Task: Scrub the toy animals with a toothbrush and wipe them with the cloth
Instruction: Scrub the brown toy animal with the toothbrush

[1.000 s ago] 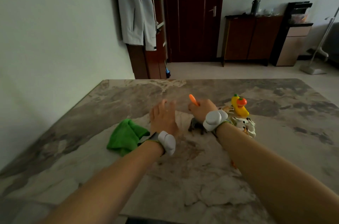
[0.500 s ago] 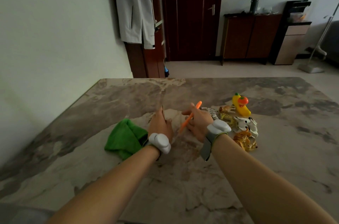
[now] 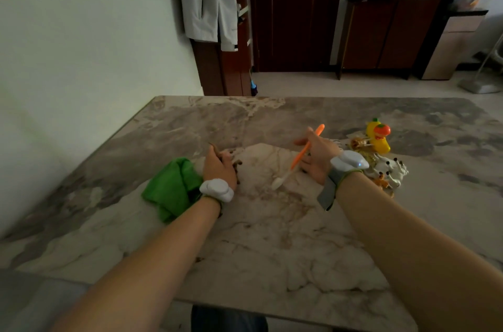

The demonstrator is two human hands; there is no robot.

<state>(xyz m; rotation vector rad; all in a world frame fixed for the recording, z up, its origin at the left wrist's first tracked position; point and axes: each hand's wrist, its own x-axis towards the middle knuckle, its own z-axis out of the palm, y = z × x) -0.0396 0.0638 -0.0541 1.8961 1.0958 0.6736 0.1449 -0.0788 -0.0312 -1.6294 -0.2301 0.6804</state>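
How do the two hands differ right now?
Left hand grips a dark toy; right hand holds the orange toothbrush, head pointing down. Left sits beside the green cloth; right beside the toy pile. Both wear white wrist units.

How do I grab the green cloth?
Pinch the bunched-up fold on top of the cloth, coming down from above. It lies crumpled and floppy on the table, so its flat edges would likely slip, while the raised fold gives fingers something to catch.
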